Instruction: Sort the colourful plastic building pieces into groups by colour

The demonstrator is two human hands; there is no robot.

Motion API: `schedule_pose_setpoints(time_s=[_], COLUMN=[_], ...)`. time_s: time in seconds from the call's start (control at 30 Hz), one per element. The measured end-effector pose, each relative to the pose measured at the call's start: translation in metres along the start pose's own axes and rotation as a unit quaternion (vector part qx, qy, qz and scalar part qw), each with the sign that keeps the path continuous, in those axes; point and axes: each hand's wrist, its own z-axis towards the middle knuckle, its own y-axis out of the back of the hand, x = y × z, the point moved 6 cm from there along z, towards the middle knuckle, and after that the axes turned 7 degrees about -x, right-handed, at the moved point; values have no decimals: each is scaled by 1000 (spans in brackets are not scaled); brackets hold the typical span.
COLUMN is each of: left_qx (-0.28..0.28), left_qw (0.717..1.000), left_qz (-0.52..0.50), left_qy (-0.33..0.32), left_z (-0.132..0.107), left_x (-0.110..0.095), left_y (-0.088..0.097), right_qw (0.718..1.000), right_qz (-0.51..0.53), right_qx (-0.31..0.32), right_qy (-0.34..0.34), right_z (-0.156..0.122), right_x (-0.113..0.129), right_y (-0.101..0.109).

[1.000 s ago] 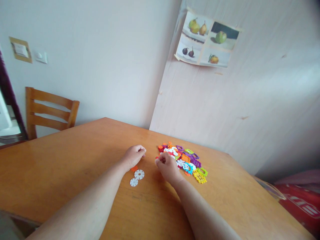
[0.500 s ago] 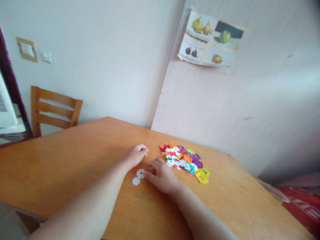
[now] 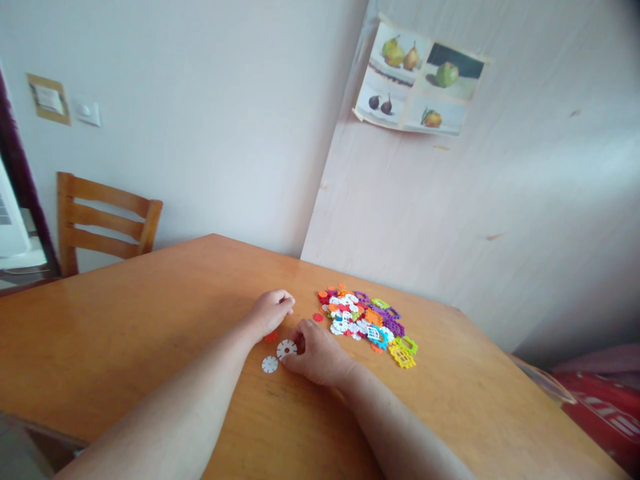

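Observation:
My right hand (image 3: 317, 353) pinches a white notched plastic disc (image 3: 287, 349) at its right edge, between thumb and fingers, low over the table. Another white notched disc (image 3: 269, 364) lies flat just to the left of the thumb. My left hand (image 3: 274, 310) is closed, resting near the middle of the table; whatever its curled fingers hold, if anything, is hidden. Beside the left wrist lies an orange piece (image 3: 271, 337), partly covered. A small red disc (image 3: 318, 317) lies beyond the right hand, near the pile.
A pile of colourful plastic linking pieces (image 3: 350, 323) spreads to the right of my hands, with a yellow window-shaped piece (image 3: 402, 354) at its near edge. The wooden table (image 3: 150, 320) meets the wall behind. A wooden chair (image 3: 107, 220) stands at the far left.
My right hand has drawn slightly nearer and left, and its fingers have closed on the upper white disc, which has shifted. The red disc now shows fully. The left hand has barely moved.

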Motion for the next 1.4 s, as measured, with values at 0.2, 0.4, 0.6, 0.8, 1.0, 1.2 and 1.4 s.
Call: schedule_pose_setpoints(time_s=[0.2,0.4,0.6,0.8,1.0,1.2,1.4], left_qx=[1,-4,-7,2,0,-1,-3], left_qw=[1000,1000,1000,1000,1000,999,1000], left_qz=[-7,-1,-2,-4,13,29,-7], left_qy=[12,14,13,2,3,21,10], left_z=[0,0,0,2,4,4,3], left_x=[-1,-2,0,1,1,2,1], left_y=[1,2,1,0,-1,0,1], right_qw=[986,904,949,996,996,997,980], right_qz=[145,199,157,64,20,62,155], right_qx=[-77,-350,-261,-3,52,49,-121], right_qy=[-35,-147,-84,68,68,27,-44], right_z=[7,7,2,-16,-21,-18,3], right_x=[-18,-70,-45,27,36,26,-11], right_y=[10,67,56,8,-6,-9,24])
